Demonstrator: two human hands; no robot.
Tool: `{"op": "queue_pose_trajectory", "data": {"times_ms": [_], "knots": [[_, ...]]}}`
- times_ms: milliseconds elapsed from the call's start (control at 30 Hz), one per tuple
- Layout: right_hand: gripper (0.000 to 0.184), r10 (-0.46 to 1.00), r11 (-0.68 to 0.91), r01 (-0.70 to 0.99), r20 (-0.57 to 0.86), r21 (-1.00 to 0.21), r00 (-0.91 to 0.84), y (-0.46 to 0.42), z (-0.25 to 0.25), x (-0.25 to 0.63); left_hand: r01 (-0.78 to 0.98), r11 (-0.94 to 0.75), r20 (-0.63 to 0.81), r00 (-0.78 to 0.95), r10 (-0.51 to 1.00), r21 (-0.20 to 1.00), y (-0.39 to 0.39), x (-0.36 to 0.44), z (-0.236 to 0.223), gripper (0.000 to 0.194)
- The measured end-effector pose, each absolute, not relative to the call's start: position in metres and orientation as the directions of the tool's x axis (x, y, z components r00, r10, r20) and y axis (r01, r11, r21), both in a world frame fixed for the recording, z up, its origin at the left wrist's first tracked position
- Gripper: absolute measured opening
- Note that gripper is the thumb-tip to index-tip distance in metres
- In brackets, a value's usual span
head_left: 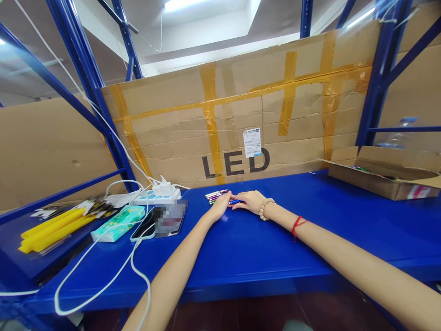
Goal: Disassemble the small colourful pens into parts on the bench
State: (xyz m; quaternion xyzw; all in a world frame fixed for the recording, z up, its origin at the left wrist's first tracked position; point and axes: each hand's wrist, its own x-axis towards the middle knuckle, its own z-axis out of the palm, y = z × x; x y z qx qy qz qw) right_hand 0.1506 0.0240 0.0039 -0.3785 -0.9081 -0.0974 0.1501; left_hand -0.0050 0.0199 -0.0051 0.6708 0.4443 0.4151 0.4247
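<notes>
Both my arms reach across the blue shelf top (262, 248). My left hand (221, 205) and my right hand (251, 201) meet at a small blue pen (237, 202), fingers pinched on it from either side. Just behind the left hand lies a small bundle of pens (216, 195) with coloured and silver barrels. A bead bracelet and a red string are on my right wrist.
A taped cardboard sheet marked LED (241, 128) stands behind the shelf. Left are a white power strip with chargers (158, 193), two phones (155, 225), a green tissue pack (119, 223), yellow sticks (51, 230) and trailing white cables. An open cardboard box (386, 177) sits right.
</notes>
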Motion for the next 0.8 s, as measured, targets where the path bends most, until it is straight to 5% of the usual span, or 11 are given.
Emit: {"op": "queue_pose_trajectory", "data": {"times_ms": [400, 800], "knots": [[0.033, 0.728, 0.634, 0.773, 0.361, -0.031, -0.583, 0.0208, 0.0078, 0.1486, 0.289, -0.231, 0.176, 0.204, 0.963, 0.929, 0.0243, -0.0058, -0.0091, 0.041], [0.04, 0.659, 0.706, 0.707, 0.335, 0.033, -0.674, 0.0255, 0.0033, 0.1512, 0.256, -0.255, 0.187, 0.262, 0.947, 0.932, 0.0257, -0.0066, -0.0095, 0.047]]}}
